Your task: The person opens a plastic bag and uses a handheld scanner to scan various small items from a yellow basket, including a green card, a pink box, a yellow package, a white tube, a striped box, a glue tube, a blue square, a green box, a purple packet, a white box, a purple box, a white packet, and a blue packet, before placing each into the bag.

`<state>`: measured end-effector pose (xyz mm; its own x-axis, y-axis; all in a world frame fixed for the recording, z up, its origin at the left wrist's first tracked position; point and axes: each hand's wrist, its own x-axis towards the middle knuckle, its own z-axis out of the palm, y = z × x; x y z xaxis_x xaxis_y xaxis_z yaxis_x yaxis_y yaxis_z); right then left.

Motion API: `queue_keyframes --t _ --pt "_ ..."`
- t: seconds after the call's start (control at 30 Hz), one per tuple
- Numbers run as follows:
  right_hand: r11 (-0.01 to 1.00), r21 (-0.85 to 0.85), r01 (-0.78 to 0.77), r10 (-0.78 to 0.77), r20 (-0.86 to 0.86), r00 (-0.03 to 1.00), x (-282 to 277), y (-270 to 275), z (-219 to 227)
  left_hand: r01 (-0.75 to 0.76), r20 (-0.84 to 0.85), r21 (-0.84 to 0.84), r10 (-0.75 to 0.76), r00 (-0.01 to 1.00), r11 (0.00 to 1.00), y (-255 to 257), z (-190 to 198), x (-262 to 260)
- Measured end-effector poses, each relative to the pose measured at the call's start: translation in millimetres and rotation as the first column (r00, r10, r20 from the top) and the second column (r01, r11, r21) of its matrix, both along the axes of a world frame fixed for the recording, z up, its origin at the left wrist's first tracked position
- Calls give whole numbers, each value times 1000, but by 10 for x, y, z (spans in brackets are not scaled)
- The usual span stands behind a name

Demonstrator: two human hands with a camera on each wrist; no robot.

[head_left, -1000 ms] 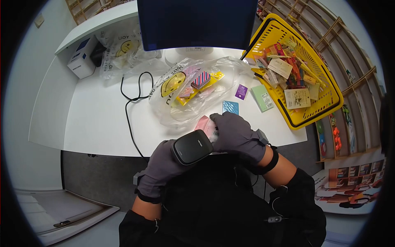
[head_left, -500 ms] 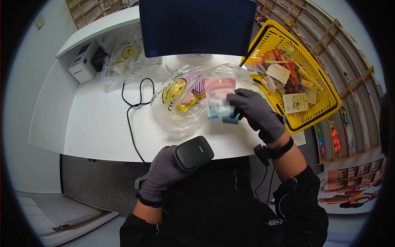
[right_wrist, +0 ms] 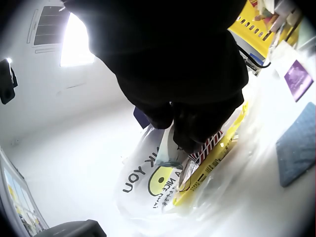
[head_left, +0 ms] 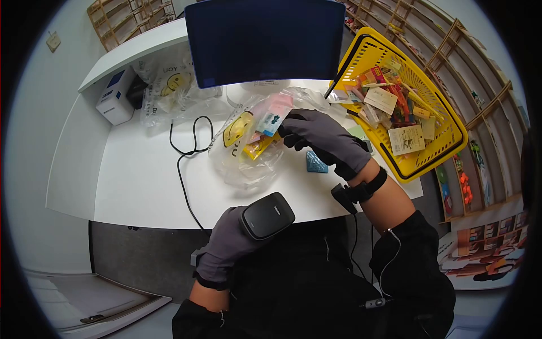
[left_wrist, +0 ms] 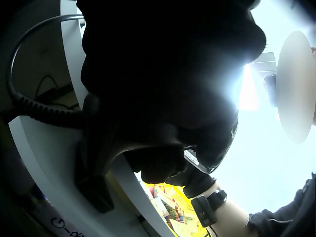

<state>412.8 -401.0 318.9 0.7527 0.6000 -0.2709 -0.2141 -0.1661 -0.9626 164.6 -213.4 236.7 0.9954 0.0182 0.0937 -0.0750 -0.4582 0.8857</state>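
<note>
My gloved right hand [head_left: 327, 138] pinches a flat pink and light blue packet [head_left: 273, 116] over a clear plastic bag [head_left: 234, 166] with a yellow smiley print. Inside the bag lie a yellow pack [head_left: 257, 149] and, in the right wrist view, a red-and-white striped item [right_wrist: 210, 146]. At the desk's front edge, my gloved left hand [head_left: 224, 243] grips a black barcode scanner [head_left: 268, 216]; its cord [left_wrist: 44, 111] curves away in the left wrist view. A small blue packet [head_left: 317, 162] lies on the desk beneath my right hand.
A yellow basket [head_left: 402, 170] full of packaged goods stands at the right. Behind the bag is a dark monitor [head_left: 265, 42]. A black cable [head_left: 179, 175] crosses the white desk. More plastic bags [head_left: 176, 85] and a white box [head_left: 116, 100] sit at back left.
The right hand has carried the pink and blue packet from beside the scanner up and forward, then left over the bag. The left hand has stayed near the desk's edge with the scanner.
</note>
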Motion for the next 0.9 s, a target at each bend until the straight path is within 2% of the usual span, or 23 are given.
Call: queue_keyframes --t 0.07,0.23,0.33,0.5,0.6,0.63,0.73,0.77,0.87,0.9 --pt "982 -183 -51 89 210 974 31 -38 16 15 -16 -68 -16 1000 998 0 11 18" --pt "979 -195 -61 104 220 970 47 18 49 1 10 -38 0 1000 999 -14 -4 12" --pt "925 -357 -126 187 143 972 120 90 228 8 -4 -11 -8 1000 1000 -7 7 23" --pt "931 -351 -103 167 157 973 -33 -50 300 3 -42 -57 -6 999 998 -21 38 15" --pt "844 -531 -75 227 227 947 -102 -299 236 4 -43 6 -4 999 1000 5 -5 20" --pt "842 -535 -74 224 221 949 -115 -396 193 8 -48 0 -8 999 1000 7 -18 20" --pt "584 -796 160 468 491 735 -137 -665 -28 30 -40 65 -28 999 997 19 -15 15" --pt "581 -798 161 464 488 740 -149 -699 -90 38 -44 63 -35 998 997 17 -8 13" --pt "567 -804 179 574 542 614 -171 -777 -248 19 -48 55 -16 999 998 5 14 10" --pt "567 -804 181 571 541 618 -162 -780 -276 23 -49 55 -20 999 998 6 12 16"
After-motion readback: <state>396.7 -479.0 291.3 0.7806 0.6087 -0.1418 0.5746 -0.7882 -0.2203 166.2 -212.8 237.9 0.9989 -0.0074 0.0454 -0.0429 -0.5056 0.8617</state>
